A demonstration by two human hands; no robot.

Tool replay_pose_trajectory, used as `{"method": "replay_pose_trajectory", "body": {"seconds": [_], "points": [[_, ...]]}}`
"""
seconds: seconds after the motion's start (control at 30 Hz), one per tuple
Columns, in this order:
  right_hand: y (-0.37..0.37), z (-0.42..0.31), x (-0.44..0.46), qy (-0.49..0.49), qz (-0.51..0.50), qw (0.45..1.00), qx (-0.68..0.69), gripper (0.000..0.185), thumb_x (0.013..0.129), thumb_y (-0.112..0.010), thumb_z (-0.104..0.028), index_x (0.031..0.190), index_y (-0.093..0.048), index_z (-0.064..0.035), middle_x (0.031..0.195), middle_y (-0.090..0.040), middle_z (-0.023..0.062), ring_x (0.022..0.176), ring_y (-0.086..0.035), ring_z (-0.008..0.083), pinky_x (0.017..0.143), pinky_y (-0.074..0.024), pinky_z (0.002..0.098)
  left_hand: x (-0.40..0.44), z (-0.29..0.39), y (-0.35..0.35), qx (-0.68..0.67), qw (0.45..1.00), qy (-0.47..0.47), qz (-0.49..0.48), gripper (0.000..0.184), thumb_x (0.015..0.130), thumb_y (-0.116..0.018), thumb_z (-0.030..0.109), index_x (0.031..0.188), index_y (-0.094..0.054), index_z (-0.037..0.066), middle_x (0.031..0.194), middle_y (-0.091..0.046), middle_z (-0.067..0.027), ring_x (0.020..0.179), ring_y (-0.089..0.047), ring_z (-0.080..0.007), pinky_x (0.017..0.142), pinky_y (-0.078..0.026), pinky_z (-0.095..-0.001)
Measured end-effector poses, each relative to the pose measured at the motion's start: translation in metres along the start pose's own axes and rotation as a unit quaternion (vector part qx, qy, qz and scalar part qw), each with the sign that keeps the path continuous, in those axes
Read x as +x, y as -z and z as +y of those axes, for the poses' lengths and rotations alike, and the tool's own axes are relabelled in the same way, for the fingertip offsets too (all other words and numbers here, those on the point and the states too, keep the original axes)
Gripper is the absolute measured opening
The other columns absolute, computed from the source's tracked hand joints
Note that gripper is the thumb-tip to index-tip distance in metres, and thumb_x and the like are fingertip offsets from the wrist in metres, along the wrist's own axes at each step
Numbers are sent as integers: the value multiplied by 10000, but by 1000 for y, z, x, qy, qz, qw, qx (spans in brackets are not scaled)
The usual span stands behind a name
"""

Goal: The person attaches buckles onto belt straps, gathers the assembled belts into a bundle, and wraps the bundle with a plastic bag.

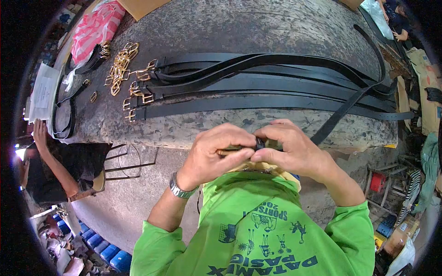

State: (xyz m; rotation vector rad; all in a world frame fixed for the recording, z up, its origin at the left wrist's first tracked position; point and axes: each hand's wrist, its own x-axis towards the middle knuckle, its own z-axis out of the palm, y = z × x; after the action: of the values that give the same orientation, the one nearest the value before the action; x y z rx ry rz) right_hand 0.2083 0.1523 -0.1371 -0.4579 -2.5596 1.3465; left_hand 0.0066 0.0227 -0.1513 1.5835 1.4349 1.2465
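My left hand [216, 152], with a watch on its wrist, is closed in a pinch at a gold buckle [223, 152], mostly covered by my fingers. Facing it, my right hand [290, 145] pinches the black end of a belt [260, 143] between thumb and fingers. Beyond my right hand the belt's strap [338, 115] runs up across the table. How the buckle and strap are joined is hidden. Both hands are just off the table's near edge. Several black belts [258, 104] with gold buckles [133, 113] lie side by side beyond them.
A pile of loose gold buckles [120, 69] lies on the worn table [184, 129], with one small gold piece [93, 96] apart. A pink cloth [99, 30] sits far left. Another person's arm [57, 165] rests at the left edge. A stool [129, 161] stands below.
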Motion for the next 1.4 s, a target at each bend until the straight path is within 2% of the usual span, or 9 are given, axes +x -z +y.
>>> {"method": "replay_pose_trajectory", "body": {"seconds": [0.03, 0.07, 0.13, 0.17, 0.27, 0.8, 0.9, 0.97, 1.4], "points": [[0, 0, -1, 1, -1, 1000, 0, 414, 866, -777, -368, 1060, -702, -10, 944, -722, 169, 957, -683, 355, 952, -468, 469, -1, -3, 0, 18, 1000, 16, 6, 229, 910, -769, 144, 1110, -736, 37, 968, -734, -93, 896, -738, -212, 753, -587, -324], [0, 1, -3, -4, 25, 998, -58, 324, 881, -762, -300, 1055, -701, -35, 925, -722, 137, 940, -690, 327, 970, -456, 482, -2, -3, -2, 19, 1000, 17, 10, 229, 910, -769, 144, 1110, -736, 37, 968, -734, -93, 896, -738, -212, 753, -587, -324], [1, 3, -5, -4, 48, 992, -117, 237, 896, -747, -233, 1051, -700, -60, 906, -723, 105, 924, -697, 300, 987, -444, 496, -1, 0, -8, -262, 915, 294, 91, 344, 1015, -674, 245, 1275, -632, 23, 905, -660, -52, 802, -746, -211, 678, -601, -291], [2, 4, -6, 10, 58, 986, -157, 180, 898, -732, -181, 1038, -693, -75, 882, -715, 84, 906, -698, 286, 988, -441, 507, -1, -4, -10, -279, 908, 299, 89, 446, 1070, -574, 357, 1356, -540, 17, 887, -595, -22, 725, -748, -217, 614, -601, -260], [0, 7, -8, 26, 75, 975, -210, 101, 900, -694, -92, 1000, -677, -89, 852, -699, 64, 888, -695, 274, 993, -436, 516, -2, -8, -13, -316, 885, 332, 87, 474, 1071, -544, 423, 1295, -571, 6, 910, -617, -43, 738, -753, -224, 618, -602, -263], [6, 6, 0, 34, 86, 982, -164, 91, 909, -648, -31, 991, -664, -67, 898, -714, 119, 890, -686, 315, 923, -455, 464, -6, -22, -6, -405, 842, 348, 74, 426, 1087, -503, 399, 1206, -609, 3, 957, -677, -93, 713, -756, -204, 591, -622, -257], [4, 8, 2, 38, 88, 982, -162, 77, 912, -656, -44, 984, -666, -67, 894, -717, 119, 884, -688, 314, 916, -459, 461, -6, -21, -6, -434, 833, 336, 67, 365, 1067, -576, 350, 1209, -614, 16, 991, -686, -83, 758, -755, -183, 632, -621, -252], [3, 6, 5, 44, 91, 981, -163, 69, 913, -662, -51, 980, -667, -66, 890, -717, 118, 878, -688, 312, 915, -459, 461, -6, -18, -9, -294, 909, 295, 35, 295, 1020, -678, 269, 1190, -625, 34, 1001, -692, -57, 820, -746, -156, 702, -617, -251], [-13, -6, 29, 92, 100, 965, -223, 147, 881, -727, -108, 1008, -673, -56, 859, -668, 108, 832, -670, 314, 951, -448, 505, -5, -28, 1, -262, 946, 185, 42, 216, 952, -760, 127, 1109, -646, 32, 1006, -714, -44, 907, -696, -107, 813, -591, -283]]}}
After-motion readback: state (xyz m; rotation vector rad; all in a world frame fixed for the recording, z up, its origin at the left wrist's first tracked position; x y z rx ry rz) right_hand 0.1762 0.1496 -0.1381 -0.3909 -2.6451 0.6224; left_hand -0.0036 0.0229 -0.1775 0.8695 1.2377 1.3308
